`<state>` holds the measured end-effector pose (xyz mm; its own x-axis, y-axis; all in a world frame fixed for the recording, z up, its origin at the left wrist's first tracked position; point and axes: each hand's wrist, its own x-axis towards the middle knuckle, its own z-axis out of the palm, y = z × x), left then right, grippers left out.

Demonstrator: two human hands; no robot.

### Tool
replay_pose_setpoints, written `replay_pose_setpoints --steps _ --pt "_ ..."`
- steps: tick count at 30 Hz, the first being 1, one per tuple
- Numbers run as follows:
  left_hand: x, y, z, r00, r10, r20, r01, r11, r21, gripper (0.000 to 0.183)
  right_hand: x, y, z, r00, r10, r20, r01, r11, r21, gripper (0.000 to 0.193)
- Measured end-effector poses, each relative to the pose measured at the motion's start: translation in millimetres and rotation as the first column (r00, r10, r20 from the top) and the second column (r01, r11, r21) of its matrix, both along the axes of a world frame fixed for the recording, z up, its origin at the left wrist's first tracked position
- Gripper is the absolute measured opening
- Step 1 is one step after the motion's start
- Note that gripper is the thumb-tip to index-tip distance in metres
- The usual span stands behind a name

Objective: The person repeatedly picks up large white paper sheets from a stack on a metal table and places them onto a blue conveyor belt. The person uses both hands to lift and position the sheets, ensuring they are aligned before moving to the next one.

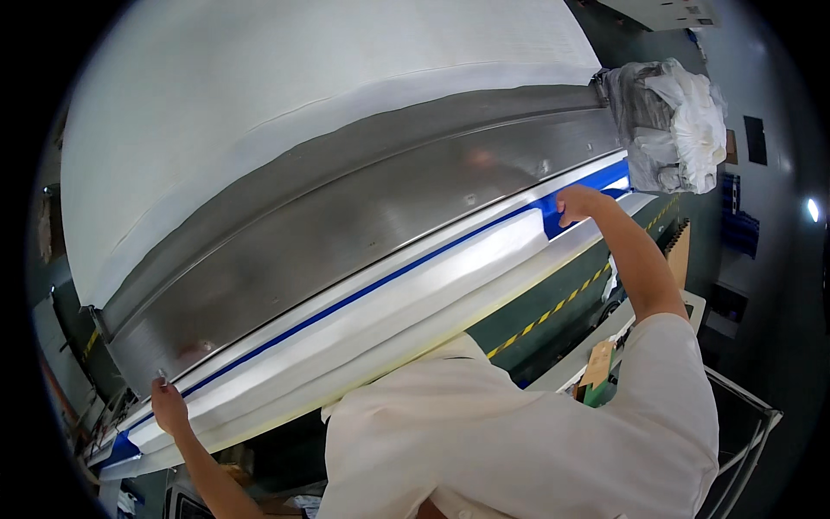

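Observation:
A long grey metal plate [363, 199] runs slantwise in front of me. Along its near edge lie a blue strip [354, 296] and a long folded white cloth [415, 290]. At the plate's near left corner is my left hand [170, 410], its fingers closed round a small shiny piece [161, 377] whose kind I cannot make out. My right arm reaches far to the right. There my right hand [579, 204] is curled, with finger and thumb at a wider blue part [553, 218] beside the white cloth's end; its grip is partly hidden.
Beyond the plate spreads a large white sheet [285, 60]. A bundle wrapped in clear plastic [670, 125] stands by the plate's right end. Yellow-and-black tape [540, 318] marks the green floor. A metal rail frame [750, 432] is at the lower right.

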<state>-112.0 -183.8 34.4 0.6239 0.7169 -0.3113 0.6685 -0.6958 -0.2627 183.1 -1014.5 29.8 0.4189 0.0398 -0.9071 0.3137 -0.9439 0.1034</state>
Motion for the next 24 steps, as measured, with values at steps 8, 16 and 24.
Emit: replay_pose_setpoints --steps 8,16,24 --pt "-24 25 -58 0.924 0.043 0.381 0.015 0.989 -0.148 0.035 -12 52 -33 0.867 0.484 0.114 -0.498 0.842 0.209 0.023" --pt "65 5 -53 0.738 -0.305 0.602 0.255 0.952 0.170 0.031 -7 296 9 0.976 -0.078 0.206 -0.035 0.868 0.495 0.017" --pt "95 45 -79 0.645 -0.336 0.686 0.282 0.939 0.195 0.035 16 584 22 0.952 0.115 0.282 -0.292 0.612 0.735 0.018"
